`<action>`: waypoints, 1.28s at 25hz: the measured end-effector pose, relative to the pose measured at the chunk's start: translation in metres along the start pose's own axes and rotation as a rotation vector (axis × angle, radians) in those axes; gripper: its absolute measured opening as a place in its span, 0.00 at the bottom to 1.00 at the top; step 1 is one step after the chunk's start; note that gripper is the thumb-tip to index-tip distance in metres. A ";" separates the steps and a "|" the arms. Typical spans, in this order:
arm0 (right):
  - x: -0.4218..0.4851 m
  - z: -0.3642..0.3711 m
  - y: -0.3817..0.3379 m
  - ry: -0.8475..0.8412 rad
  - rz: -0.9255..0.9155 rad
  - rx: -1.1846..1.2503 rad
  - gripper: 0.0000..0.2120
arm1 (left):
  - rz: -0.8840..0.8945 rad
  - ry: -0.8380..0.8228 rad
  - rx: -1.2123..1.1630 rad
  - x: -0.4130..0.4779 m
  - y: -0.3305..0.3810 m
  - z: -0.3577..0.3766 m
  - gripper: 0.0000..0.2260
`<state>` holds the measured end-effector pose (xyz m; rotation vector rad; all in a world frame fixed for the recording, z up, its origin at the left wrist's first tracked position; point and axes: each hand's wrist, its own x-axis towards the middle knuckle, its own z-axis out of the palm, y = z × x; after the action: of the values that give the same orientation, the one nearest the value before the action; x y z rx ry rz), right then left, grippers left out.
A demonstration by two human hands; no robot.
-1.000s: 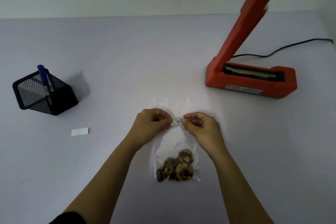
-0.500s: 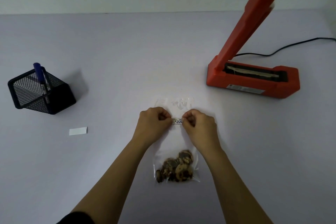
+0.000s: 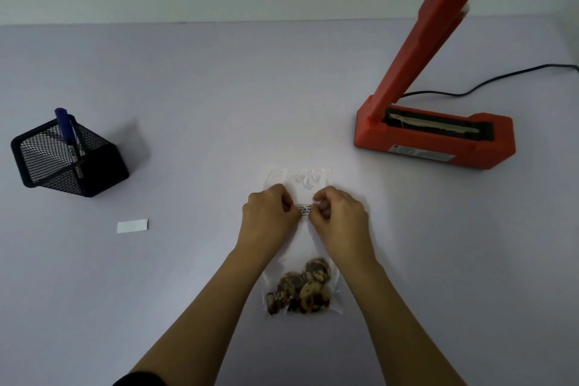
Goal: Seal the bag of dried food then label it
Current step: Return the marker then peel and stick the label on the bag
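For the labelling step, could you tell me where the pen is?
In the head view, the pen stands in the black mesh holder at the table's far left.

Clear glossy plastic bag (image 3: 299, 178)

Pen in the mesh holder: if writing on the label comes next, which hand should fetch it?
Left hand, probably. The pen stands in the holder on its side of the table, while the right hand can keep pinching the label on the bag.
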<state>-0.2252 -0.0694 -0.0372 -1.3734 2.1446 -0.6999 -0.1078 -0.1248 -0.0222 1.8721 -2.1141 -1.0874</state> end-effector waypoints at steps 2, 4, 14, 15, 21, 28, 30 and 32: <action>-0.003 -0.001 0.004 0.030 -0.067 0.019 0.04 | 0.040 0.020 0.021 -0.002 0.000 0.001 0.06; -0.009 -0.002 0.012 0.031 -0.176 0.012 0.04 | 0.091 0.049 0.022 -0.005 -0.005 0.001 0.07; -0.018 -0.004 0.041 -0.063 -0.405 -0.114 0.14 | 0.658 0.091 0.174 -0.014 -0.061 0.003 0.15; -0.019 -0.004 0.042 -0.062 -0.412 -0.115 0.14 | 0.670 0.080 0.181 -0.014 -0.061 0.003 0.15; -0.016 -0.002 0.045 -0.055 -0.444 -0.137 0.17 | 0.662 0.070 0.183 -0.011 -0.060 0.004 0.15; -0.015 -0.003 0.046 -0.034 -0.401 -0.111 0.18 | 0.564 0.091 0.145 -0.012 -0.054 0.008 0.17; -0.016 -0.003 0.047 -0.050 -0.415 -0.120 0.18 | 0.552 0.114 0.141 -0.014 -0.053 0.007 0.17; -0.016 -0.002 0.049 -0.055 -0.450 -0.127 0.17 | 0.589 0.096 0.187 -0.014 -0.052 0.005 0.16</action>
<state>-0.2534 -0.0365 -0.0659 -1.9505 1.8780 -0.6857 -0.0642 -0.1086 -0.0506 1.1815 -2.5287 -0.6704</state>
